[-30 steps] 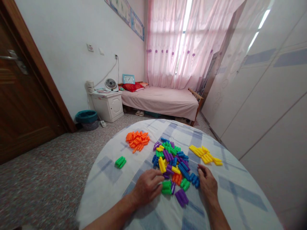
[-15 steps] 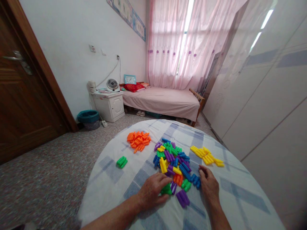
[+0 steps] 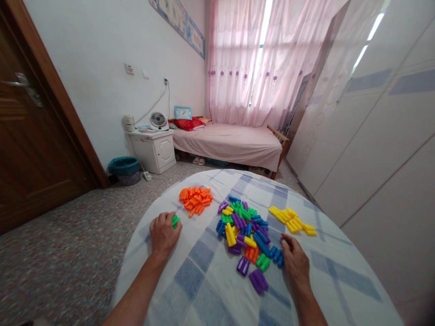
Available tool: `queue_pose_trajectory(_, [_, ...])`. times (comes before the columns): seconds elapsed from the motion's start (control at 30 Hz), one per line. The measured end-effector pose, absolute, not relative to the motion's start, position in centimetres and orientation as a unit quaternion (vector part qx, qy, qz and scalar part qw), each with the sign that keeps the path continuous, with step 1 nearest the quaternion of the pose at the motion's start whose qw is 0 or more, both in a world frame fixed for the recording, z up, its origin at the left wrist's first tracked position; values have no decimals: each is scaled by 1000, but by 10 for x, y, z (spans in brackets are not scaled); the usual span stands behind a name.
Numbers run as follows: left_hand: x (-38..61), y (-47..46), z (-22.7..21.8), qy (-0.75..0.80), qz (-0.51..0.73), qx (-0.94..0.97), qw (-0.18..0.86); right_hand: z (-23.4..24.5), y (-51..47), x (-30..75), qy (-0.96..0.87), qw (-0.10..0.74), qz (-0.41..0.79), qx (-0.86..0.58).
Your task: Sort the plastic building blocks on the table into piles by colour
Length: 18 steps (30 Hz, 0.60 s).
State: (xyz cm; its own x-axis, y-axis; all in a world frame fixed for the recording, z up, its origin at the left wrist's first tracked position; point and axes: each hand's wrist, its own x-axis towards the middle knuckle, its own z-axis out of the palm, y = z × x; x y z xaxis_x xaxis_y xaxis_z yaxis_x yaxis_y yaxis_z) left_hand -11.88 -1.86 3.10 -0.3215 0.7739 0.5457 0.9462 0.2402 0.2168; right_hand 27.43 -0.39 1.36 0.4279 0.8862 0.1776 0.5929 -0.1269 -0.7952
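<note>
Looks part-sorted, with orange blocks [image 3: 196,200] left and yellow blocks [image 3: 292,220] right of an unsorted pile [image 3: 238,221], left hand [image 3: 164,233] curled over green blocks [image 3: 175,221] leftward, grip unclear, and loose, empty right hand [image 3: 297,260] alongside.

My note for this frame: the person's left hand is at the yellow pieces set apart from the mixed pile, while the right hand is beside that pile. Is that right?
Not quite: the head view shows the left hand at the green pieces set apart from the mixed pile, not the yellow ones. The right hand is beside that pile, as you say.
</note>
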Motion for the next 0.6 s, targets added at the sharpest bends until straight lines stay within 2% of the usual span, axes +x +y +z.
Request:
queue_pose_trajectory(0.17, [-120,-15,18,-762,-261,-587,84,15,-6,274,-506,426,175,-729])
queue_pose_trajectory(0.43, [-93,-18,34,-667,-356,-643,117,15,-5,274,-508,430,170,-727])
queue_pose_trajectory(0.6, [-45,-13,44,-581,-376,-721,-16,15,-4,275,-511,431,166,-725])
